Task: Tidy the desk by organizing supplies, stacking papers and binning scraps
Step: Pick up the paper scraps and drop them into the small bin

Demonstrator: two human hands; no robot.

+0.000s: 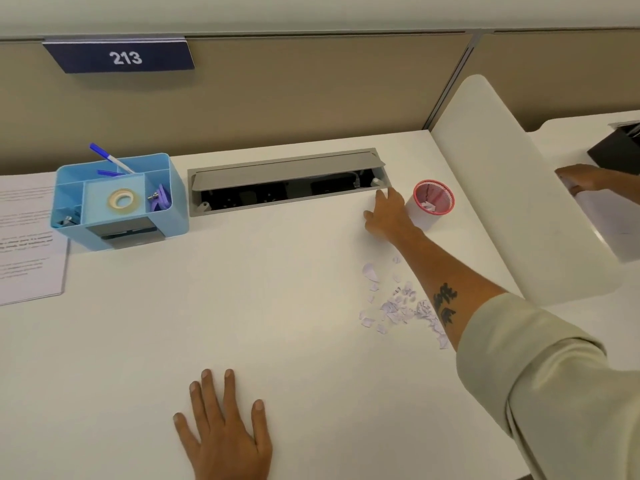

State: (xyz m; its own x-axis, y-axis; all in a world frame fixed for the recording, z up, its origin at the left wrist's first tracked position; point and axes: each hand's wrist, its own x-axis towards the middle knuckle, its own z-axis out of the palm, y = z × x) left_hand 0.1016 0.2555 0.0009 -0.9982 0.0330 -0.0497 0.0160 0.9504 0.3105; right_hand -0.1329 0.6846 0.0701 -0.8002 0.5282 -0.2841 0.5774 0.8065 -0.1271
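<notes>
My left hand (225,431) lies flat on the white desk (242,306) near its front edge, fingers spread and holding nothing. My right hand (389,216) is stretched out just left of a small pink mesh cup (417,197), its fingers pinched on a small white paper scrap (380,199). The cup has a scrap or two inside. A pile of torn pale paper scraps (398,306) lies on the desk under my right forearm. Printed papers (27,237) lie at the far left edge.
A light blue organizer (173,209) at the back left holds a tape roll (123,200), blue pens (110,159) and clips. An open grey cable hatch (287,174) sits behind the middle. A white divider (519,202) stands at the right; another person's hand (581,178) is beyond it.
</notes>
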